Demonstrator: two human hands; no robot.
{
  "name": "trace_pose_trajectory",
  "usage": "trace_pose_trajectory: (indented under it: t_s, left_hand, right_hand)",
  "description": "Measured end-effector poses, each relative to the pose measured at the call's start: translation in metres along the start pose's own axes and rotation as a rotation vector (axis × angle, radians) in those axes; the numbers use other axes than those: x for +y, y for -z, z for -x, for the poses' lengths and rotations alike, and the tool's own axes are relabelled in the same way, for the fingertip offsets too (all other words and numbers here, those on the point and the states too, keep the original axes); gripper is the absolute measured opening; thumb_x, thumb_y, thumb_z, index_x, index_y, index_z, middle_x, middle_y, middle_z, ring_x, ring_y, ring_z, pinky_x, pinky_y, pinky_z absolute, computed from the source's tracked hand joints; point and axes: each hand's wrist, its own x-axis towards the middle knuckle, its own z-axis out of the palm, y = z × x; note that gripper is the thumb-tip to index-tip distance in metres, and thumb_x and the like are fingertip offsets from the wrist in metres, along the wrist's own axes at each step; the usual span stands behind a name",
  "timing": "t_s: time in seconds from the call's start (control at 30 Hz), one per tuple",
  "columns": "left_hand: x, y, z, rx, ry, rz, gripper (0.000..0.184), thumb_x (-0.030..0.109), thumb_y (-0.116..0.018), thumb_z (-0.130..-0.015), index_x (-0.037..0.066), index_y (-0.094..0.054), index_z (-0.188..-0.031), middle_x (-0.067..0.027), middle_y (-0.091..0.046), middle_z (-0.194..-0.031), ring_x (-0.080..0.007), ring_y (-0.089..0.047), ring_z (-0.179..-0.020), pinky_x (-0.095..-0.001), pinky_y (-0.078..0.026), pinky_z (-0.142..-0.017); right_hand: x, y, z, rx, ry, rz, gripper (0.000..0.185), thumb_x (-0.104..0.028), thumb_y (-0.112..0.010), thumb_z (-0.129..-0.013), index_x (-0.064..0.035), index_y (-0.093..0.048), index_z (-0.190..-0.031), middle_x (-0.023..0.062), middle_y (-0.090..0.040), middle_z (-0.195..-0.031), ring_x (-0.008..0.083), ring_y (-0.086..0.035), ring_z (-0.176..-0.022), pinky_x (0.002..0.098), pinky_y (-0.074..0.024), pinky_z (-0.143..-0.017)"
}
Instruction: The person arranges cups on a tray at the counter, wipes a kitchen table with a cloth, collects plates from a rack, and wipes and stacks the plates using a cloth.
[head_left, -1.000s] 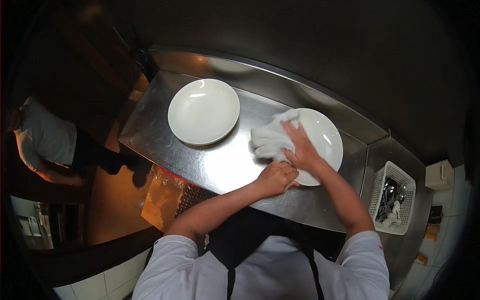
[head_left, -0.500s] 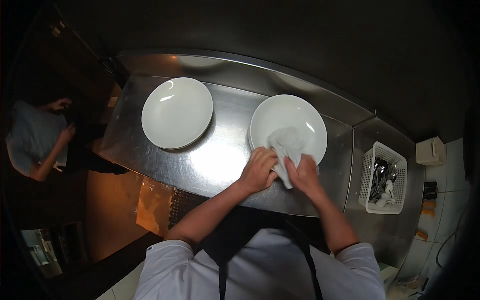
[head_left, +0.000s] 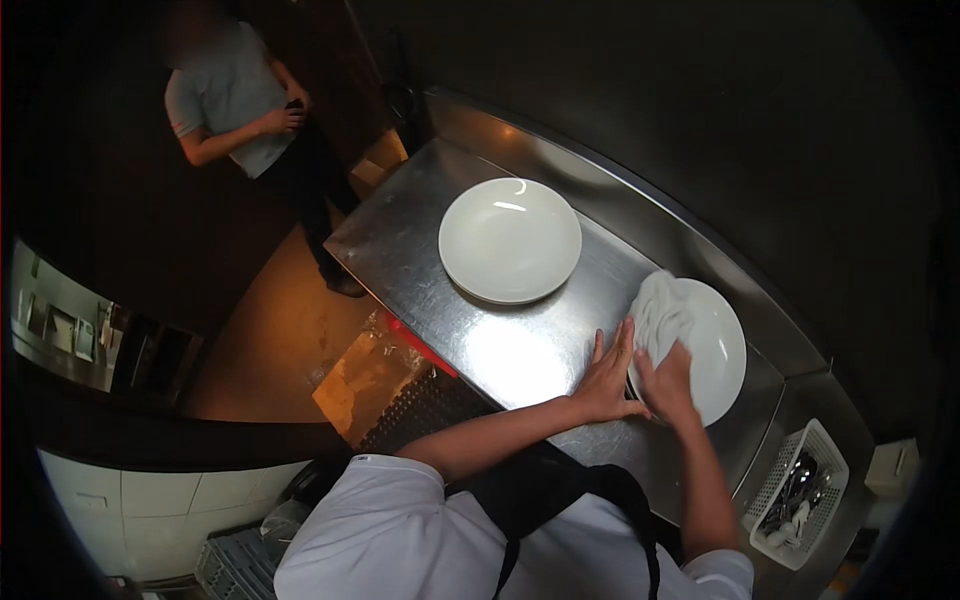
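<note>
A white cloth (head_left: 662, 312) lies bunched on the left part of a white plate (head_left: 718, 350) on the steel counter. My right hand (head_left: 667, 384) presses on the cloth's lower end, its fingers partly hidden in the folds. Against the plate's left rim rests my left hand (head_left: 607, 383), fingers apart and thumb stretched toward the right hand, holding nothing. Farther left, a second white plate (head_left: 510, 240) sits on what looks like a stack, touched by neither hand.
The steel counter (head_left: 400, 225) has a raised back ledge. A white basket (head_left: 758, 500) of cutlery stands at the right. Another person (head_left: 240, 100) stands at the upper left, beyond the counter's end. A grey crate (head_left: 235, 570) is at the lower left.
The view has turned, so the counter slants more. My left hand has opened and moved to the plate's rim. The cloth has spread toward the plate's upper left. The other person now stands facing the counter.
</note>
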Motion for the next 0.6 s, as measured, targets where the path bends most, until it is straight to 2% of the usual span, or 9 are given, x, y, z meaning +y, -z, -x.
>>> trace_pose_trajectory:
  t_s: [0.07,0.13,0.23,0.33,0.37,0.4,0.47,0.53,0.6]
  left_hand:
    - [-0.015,-0.018,-0.001,0.049,-0.053,-0.11,0.142,0.049,-0.086,-0.063,-0.008,0.009,-0.152,-0.0338,-0.004,-0.158,-0.0476,-0.004,-0.149,-0.0685,-0.001,-0.114]
    - [-0.011,-0.013,0.003,0.063,-0.064,-0.149,0.134,0.045,-0.082,-0.068,-0.009,0.007,-0.151,-0.0347,-0.006,-0.158,-0.049,-0.006,-0.148,-0.0705,-0.001,-0.113]
    - [0.007,0.001,0.003,0.024,-0.092,-0.281,0.131,0.052,-0.079,-0.068,-0.01,0.002,-0.151,-0.0339,-0.008,-0.158,-0.0487,-0.009,-0.148,-0.0699,-0.001,-0.113]
    - [0.033,0.025,-0.018,-0.306,-0.353,-0.475,0.112,0.058,-0.075,-0.071,-0.009,-0.026,-0.147,-0.033,-0.022,-0.154,-0.0457,-0.013,-0.148,-0.0684,-0.002,-0.115]
    - [0.037,0.025,-0.024,-0.439,-0.442,-0.503,0.107,0.057,-0.074,-0.074,-0.008,-0.031,-0.146,-0.0327,-0.025,-0.154,-0.0447,-0.013,-0.149,-0.068,-0.003,-0.115]
    - [0.037,0.019,-0.027,-0.486,-0.461,-0.61,0.089,0.055,-0.068,-0.081,-0.006,-0.043,-0.14,-0.0296,-0.038,-0.148,-0.0435,-0.027,-0.144,-0.0632,-0.016,-0.116]
    - [0.023,-0.003,-0.032,-0.661,-0.496,-0.611,0.08,0.053,-0.064,-0.085,-0.005,-0.046,-0.138,-0.0276,-0.045,-0.143,-0.0413,-0.036,-0.139,-0.0595,-0.025,-0.113]
    - [0.019,-0.002,-0.032,-0.668,-0.679,-0.656,0.059,0.046,-0.059,-0.092,-0.004,-0.056,-0.124,-0.0223,-0.057,-0.129,-0.0358,-0.055,-0.122,-0.0506,-0.044,-0.098]
    - [0.02,-0.006,-0.038,-0.717,-0.707,-0.617,0.051,0.044,-0.058,-0.093,-0.001,-0.06,-0.116,-0.021,-0.063,-0.117,-0.0357,-0.062,-0.109,-0.048,-0.05,-0.087]
  right_hand:
    - [-0.003,-0.017,0.017,0.093,0.057,-0.166,0.054,-0.031,-0.06,-0.092,0.009,-0.054,-0.128,0.0313,-0.06,-0.121,0.0486,-0.055,-0.115,0.0503,-0.0416,-0.1]
    - [-0.002,-0.007,0.035,0.022,-0.199,-0.596,0.046,-0.021,-0.06,-0.092,0.0098,-0.056,-0.126,0.0266,-0.061,-0.125,0.0383,-0.055,-0.123,0.0434,-0.039,-0.106]
    - [0.084,0.013,0.069,0.032,-0.286,-1.174,0.057,-0.032,-0.05,-0.095,0.0094,-0.05,-0.133,0.0209,-0.058,-0.132,0.0338,-0.056,-0.123,0.041,-0.04,-0.108]
    - [0.096,0.059,0.101,0.239,-0.246,-1.748,0.062,-0.038,-0.04,-0.096,0.0064,-0.046,-0.139,0.0207,-0.055,-0.135,0.0353,-0.055,-0.124,0.0472,-0.0425,-0.108]
    - [0.061,0.086,0.106,0.441,-0.47,-1.856,0.059,-0.035,-0.04,-0.097,0.0051,-0.044,-0.141,0.021,-0.054,-0.137,0.0354,-0.056,-0.123,0.0479,-0.0434,-0.107]
    - [0.126,0.072,0.12,0.724,-0.339,-1.338,0.057,-0.032,-0.04,-0.098,0.0048,-0.043,-0.141,0.0214,-0.053,-0.138,0.0355,-0.056,-0.122,0.0483,-0.0432,-0.107]
    - [0.228,0.065,0.157,1.001,-0.156,-0.704,0.053,-0.028,-0.039,-0.1,0.0046,-0.043,-0.142,0.0218,-0.051,-0.14,0.0352,-0.055,-0.123,0.0483,-0.042,-0.107]
    - [0.234,0.074,0.174,1.132,-0.114,-0.723,0.052,-0.027,-0.039,-0.1,0.0048,-0.043,-0.142,0.022,-0.05,-0.142,0.0347,-0.054,-0.124,0.0477,-0.0398,-0.109]
    - [0.188,0.088,0.181,1.288,-0.152,-1.16,0.053,-0.028,-0.039,-0.1,0.005,-0.042,-0.142,0.0223,-0.049,-0.143,0.0344,-0.051,-0.127,0.0475,-0.0374,-0.111]
